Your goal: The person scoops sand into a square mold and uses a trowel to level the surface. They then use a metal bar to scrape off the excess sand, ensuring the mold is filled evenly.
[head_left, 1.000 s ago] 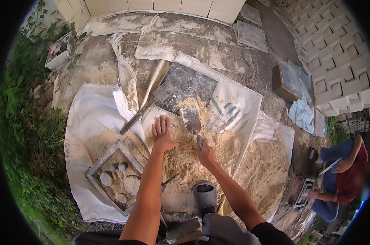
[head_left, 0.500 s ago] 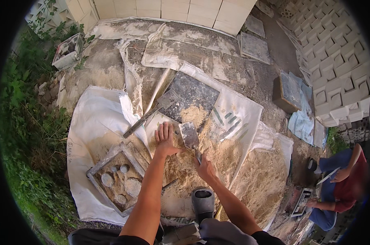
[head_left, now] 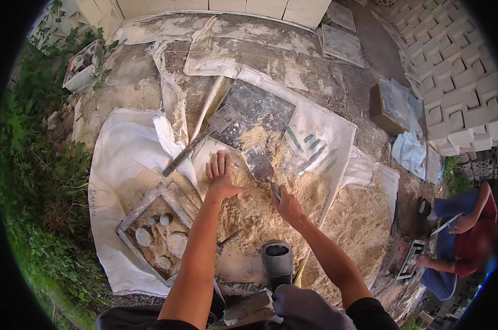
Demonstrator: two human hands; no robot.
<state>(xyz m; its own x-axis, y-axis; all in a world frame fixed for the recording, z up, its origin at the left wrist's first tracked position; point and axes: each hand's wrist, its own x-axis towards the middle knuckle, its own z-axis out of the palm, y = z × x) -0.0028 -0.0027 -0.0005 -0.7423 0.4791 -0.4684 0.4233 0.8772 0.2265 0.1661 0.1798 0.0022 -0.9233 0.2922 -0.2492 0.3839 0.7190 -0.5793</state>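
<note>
Right hand [head_left: 289,204]: fingers closed round the handle of a trowel [head_left: 258,163], its blade just beyond them, over sand at the board's near edge; whether the blade touches the board cannot be told.

Left hand [head_left: 221,179]: fingers straight and a little apart, thumb out toward the trowel, palm down on the sand; nothing seen in it.

Sand [head_left: 249,214]: loose and lumpy, under and between both hands, spreading rightward.

Dark board [head_left: 265,113]: flat, beyond the fingers of both hands; a small sand patch on its near part.

Metal bar with a flat plate [head_left: 188,151]: beyond and left of the left fingers, plate resting on the board.

Frame [head_left: 139,210]: left of the left hand, nearer the body; round lumps [head_left: 144,236] in sand inside.

White sheet [head_left: 108,159]: outermost left, beneath the frame.

Box [head_left: 389,110]: well right of the right fingers.

Co-worker [head_left: 474,225]: far right.

Progress, as judged: partway; the frame is filled in part, most of the board is bare, and much sand lies loose.

Obscured: left palm, frame's near right side behind the forearm, small tool [head_left: 228,238] of unclear kind.
</note>
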